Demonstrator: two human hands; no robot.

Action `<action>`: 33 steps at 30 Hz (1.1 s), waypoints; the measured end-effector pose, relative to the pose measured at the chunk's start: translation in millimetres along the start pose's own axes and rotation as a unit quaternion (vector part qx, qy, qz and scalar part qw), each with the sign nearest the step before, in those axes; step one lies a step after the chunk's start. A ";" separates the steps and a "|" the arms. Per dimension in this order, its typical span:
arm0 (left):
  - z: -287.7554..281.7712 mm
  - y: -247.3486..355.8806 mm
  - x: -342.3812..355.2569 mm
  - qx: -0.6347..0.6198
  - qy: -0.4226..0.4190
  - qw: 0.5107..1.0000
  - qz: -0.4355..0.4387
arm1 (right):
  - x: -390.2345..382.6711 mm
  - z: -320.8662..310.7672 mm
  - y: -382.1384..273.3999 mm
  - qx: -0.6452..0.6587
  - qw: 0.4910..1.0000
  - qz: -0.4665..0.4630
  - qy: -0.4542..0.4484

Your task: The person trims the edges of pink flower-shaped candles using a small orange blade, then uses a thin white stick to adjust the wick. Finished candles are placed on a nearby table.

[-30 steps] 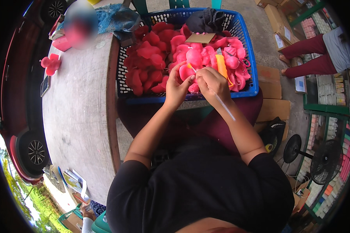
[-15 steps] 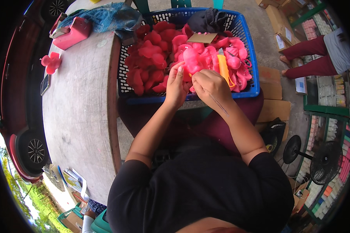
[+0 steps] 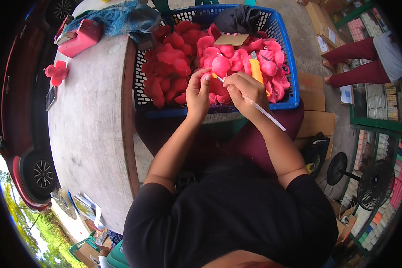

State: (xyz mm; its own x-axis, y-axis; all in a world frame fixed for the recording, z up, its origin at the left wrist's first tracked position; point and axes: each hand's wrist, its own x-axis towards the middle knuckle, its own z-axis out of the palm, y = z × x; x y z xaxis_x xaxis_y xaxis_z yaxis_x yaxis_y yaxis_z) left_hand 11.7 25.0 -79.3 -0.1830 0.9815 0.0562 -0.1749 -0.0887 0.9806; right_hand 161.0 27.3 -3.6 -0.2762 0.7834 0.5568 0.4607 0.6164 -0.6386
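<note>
"Where's the pink figure (image 3: pixel 220 67)?"

"At the left hand (image 3: pixel 197 97), just right of the thumb and index finger, above the near side of the blue basket (image 3: pixel 279 106)."

"Are those fingers closed?"

"Yes, gripping its left side."

"And the right hand (image 3: pixel 246 91)?"

"Its fingers are closed around a thin brush (image 3: pixel 268 115), handle slanting back over the wrist. The yellow tip is at the figure, between both hands; I can't tell whether it touches."
</note>
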 end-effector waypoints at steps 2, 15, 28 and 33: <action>1.6 2.3 -2.1 0.084 0.022 0.995 0.043 | 0.9 -0.5 7.6 -0.075 0.996 -0.043 -0.022; 1.4 22.7 -5.3 0.424 0.060 0.867 0.256 | 2.8 -9.1 5.3 -0.011 0.998 0.009 0.067; -6.7 17.6 -1.6 0.228 0.029 0.970 0.083 | -11.0 -29.1 28.1 0.219 0.956 0.171 0.093; -10.0 12.4 -1.0 0.195 0.002 0.977 0.083 | -7.8 -36.7 40.7 0.316 0.918 0.211 0.110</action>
State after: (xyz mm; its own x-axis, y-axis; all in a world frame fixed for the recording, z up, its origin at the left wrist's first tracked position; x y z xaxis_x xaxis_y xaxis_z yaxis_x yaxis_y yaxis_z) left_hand 0.0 21.2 -69.1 -0.1812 0.9583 0.2212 0.2395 -0.1751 0.9550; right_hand 212.8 43.3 -14.4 0.0237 0.9711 0.2375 -0.1140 0.2387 -0.9644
